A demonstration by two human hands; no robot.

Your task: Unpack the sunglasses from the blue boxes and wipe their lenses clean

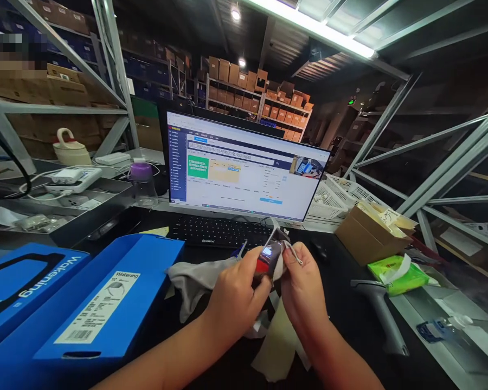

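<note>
My left hand [238,284] is closed around a pair of sports glasses, whose dark shiny lens [269,253] shows a red patch and a bright reflection. Close beside it, my right hand [305,284] is closed, with fingers pinching the light grey cord [293,252] of a cloth pouch. Soft grey cloth [197,279] hangs out to the left behind my left hand. How much of the glasses sits in the cloth is hidden by my fingers. Pale paper strips [277,341] lie under my wrists.
On the left lie an open blue box [146,265] with a white label and a blue lid [28,281]. Behind my hands stand a keyboard [207,232] and a monitor [236,179]. At right are a scanner [380,314], a green tissue pack [398,275] and a cardboard box [366,233].
</note>
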